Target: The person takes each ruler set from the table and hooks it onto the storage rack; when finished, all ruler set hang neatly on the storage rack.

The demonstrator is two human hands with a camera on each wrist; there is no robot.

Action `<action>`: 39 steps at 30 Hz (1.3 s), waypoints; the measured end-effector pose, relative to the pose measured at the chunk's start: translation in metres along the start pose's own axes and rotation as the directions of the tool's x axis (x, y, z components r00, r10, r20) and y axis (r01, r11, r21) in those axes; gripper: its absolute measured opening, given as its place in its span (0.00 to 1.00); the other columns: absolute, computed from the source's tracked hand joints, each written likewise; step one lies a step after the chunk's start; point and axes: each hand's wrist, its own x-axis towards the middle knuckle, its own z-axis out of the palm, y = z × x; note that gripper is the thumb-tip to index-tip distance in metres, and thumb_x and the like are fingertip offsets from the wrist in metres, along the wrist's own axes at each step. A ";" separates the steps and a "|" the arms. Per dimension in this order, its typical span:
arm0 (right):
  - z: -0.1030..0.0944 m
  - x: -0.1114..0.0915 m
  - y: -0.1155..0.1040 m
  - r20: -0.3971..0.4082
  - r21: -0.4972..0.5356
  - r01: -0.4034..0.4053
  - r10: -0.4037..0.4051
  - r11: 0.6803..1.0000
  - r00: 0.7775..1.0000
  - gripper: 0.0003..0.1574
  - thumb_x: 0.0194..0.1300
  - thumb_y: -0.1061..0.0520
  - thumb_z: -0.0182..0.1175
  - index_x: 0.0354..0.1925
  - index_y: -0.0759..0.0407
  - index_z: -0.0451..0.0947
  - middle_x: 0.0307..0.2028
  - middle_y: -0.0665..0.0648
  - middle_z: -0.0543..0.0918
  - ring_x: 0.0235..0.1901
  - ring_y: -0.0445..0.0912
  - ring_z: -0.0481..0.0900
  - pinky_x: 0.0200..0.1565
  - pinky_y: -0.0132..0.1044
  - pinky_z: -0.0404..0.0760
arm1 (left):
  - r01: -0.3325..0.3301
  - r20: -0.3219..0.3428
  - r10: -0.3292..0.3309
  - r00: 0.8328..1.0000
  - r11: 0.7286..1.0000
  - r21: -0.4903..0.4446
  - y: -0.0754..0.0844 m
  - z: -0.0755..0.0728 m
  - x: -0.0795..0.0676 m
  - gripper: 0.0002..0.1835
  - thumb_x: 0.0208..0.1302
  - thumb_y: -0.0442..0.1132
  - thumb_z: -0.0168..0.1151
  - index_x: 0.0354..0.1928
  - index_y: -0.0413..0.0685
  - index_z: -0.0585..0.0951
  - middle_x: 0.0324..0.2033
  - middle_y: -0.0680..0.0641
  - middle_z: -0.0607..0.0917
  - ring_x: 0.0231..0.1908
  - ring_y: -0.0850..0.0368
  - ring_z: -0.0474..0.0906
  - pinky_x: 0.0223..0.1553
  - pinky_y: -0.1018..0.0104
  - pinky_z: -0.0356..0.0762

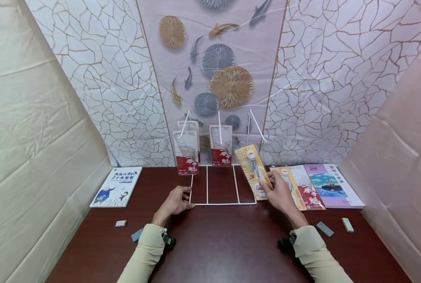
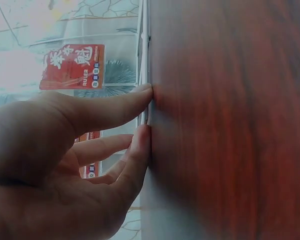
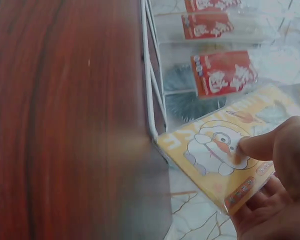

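A white wire display rack (image 1: 224,204) stands on the table, its prongs pointing forward. Pinched at its front left corner are the thumb and fingers of my left hand (image 1: 175,201). My right hand (image 1: 279,192) grips the lower right edge of a yellow ruler pack (image 1: 250,165), thumb on its front, fingers behind. The pack tilts, its top near the right prong (image 1: 258,125); whether it hangs there I cannot tell. In the right wrist view, a cartoon shows on the yellow pack (image 3: 210,150). Red-and-clear ruler packs hang from the left prong (image 1: 187,157) and middle prong (image 1: 221,149).
Right of the rack lie another yellow pack (image 1: 297,194), a red-and-clear pack (image 1: 311,196) and a purple-edged book (image 1: 328,184). A white picture book (image 1: 116,186) is at the left. Small erasers (image 1: 120,223) lie on both sides. Patterned cloth (image 1: 101,78) hangs behind.
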 end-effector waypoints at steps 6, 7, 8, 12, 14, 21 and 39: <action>0.003 -0.002 -0.022 -0.007 0.042 0.069 -0.069 0.997 0.998 0.13 0.69 0.55 0.65 0.47 0.54 0.73 0.39 0.55 0.90 0.32 0.43 0.81 0.30 0.31 0.75 | 0.017 0.001 -0.017 1.000 1.000 -0.007 -0.002 0.000 0.002 0.38 0.51 0.31 0.78 0.66 0.36 0.75 0.55 0.38 0.83 0.44 0.51 0.83 0.42 0.63 0.85; 0.004 -0.003 -0.026 0.002 0.065 0.073 -0.073 0.995 0.997 0.13 0.69 0.54 0.65 0.47 0.54 0.73 0.39 0.56 0.90 0.31 0.43 0.82 0.29 0.31 0.75 | 0.022 0.006 -0.022 1.000 1.000 -0.013 -0.002 0.000 0.002 0.38 0.51 0.31 0.78 0.66 0.36 0.75 0.54 0.38 0.83 0.44 0.51 0.83 0.42 0.62 0.85; 0.005 -0.004 -0.031 0.013 0.095 0.077 -0.079 0.992 0.997 0.12 0.69 0.54 0.64 0.47 0.53 0.73 0.39 0.56 0.90 0.31 0.44 0.82 0.28 0.31 0.76 | 0.026 0.009 -0.026 1.000 1.000 -0.016 -0.002 0.000 0.001 0.38 0.51 0.32 0.78 0.66 0.36 0.75 0.54 0.38 0.83 0.45 0.50 0.83 0.43 0.61 0.85; 0.009 -0.008 -0.051 0.067 0.212 0.108 -0.124 0.971 0.990 0.12 0.71 0.54 0.63 0.49 0.53 0.74 0.39 0.58 0.90 0.34 0.49 0.86 0.28 0.32 0.79 | 0.030 0.005 -0.030 1.000 0.999 -0.016 -0.001 0.000 0.002 0.38 0.51 0.32 0.78 0.66 0.36 0.75 0.53 0.38 0.84 0.46 0.50 0.82 0.44 0.61 0.84; 0.011 -0.009 -0.061 0.092 0.246 0.129 -0.155 0.961 0.984 0.12 0.71 0.54 0.62 0.51 0.53 0.74 0.41 0.58 0.90 0.36 0.51 0.88 0.29 0.32 0.81 | 0.033 0.002 -0.033 0.999 0.999 -0.013 -0.001 -0.001 0.002 0.38 0.51 0.32 0.78 0.66 0.37 0.75 0.53 0.39 0.84 0.46 0.50 0.82 0.45 0.61 0.84; 0.021 -0.012 -0.086 0.158 0.282 0.135 -0.185 0.950 0.970 0.17 0.72 0.53 0.62 0.56 0.47 0.74 0.45 0.57 0.90 0.40 0.49 0.89 0.34 0.34 0.85 | 0.050 0.000 -0.050 0.999 0.999 -0.019 -0.002 -0.001 0.002 0.38 0.51 0.32 0.78 0.66 0.38 0.75 0.53 0.40 0.84 0.46 0.51 0.82 0.45 0.61 0.83; 0.049 0.000 -0.082 0.148 0.318 0.044 -0.095 0.947 0.984 0.15 0.70 0.53 0.63 0.53 0.49 0.74 0.40 0.58 0.89 0.37 0.51 0.88 0.32 0.34 0.83 | 0.053 0.000 -0.053 0.999 0.997 -0.055 -0.004 0.001 0.002 0.39 0.49 0.31 0.79 0.66 0.37 0.76 0.48 0.38 0.85 0.45 0.50 0.82 0.43 0.64 0.83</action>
